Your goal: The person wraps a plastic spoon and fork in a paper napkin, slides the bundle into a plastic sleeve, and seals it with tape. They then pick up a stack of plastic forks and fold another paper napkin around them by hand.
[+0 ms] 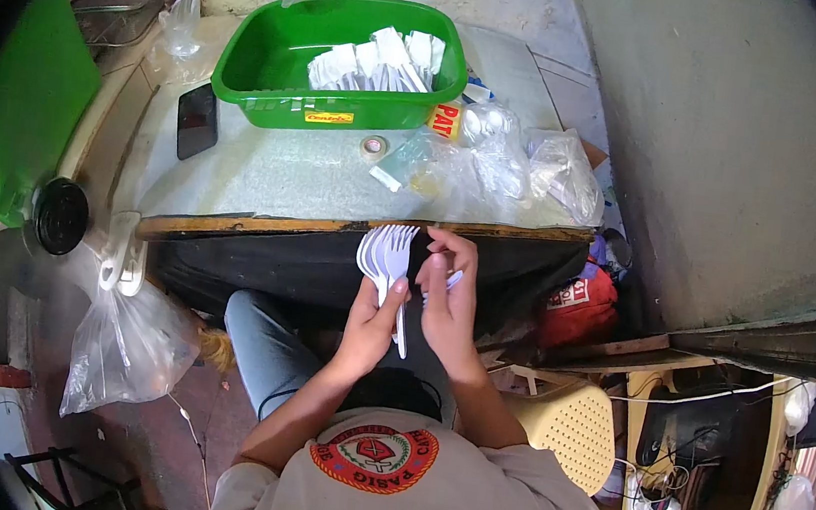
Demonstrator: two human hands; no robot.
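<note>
A stack of white plastic forks [389, 253] is gripped in my left hand [370, 326], tines up and handles pointing down, just in front of the table's edge. Close beside it, my right hand [452, 310] has its fingers curled around a small white plastic piece [453, 280]. Most of that piece is hidden by the fingers, so its kind cannot be made out. Beyond my hands stands a green basin [269, 103] on the table, with many white paper-wrapped packets [380, 60] piled in its right half.
On the table [277, 170] lie a black phone [198, 120], a tape roll [373, 147] and clear plastic bags [499, 165]. A clear bag [131, 344] hangs at the left. A yellow perforated seat [574, 430] stands at right, near a red bag [578, 310].
</note>
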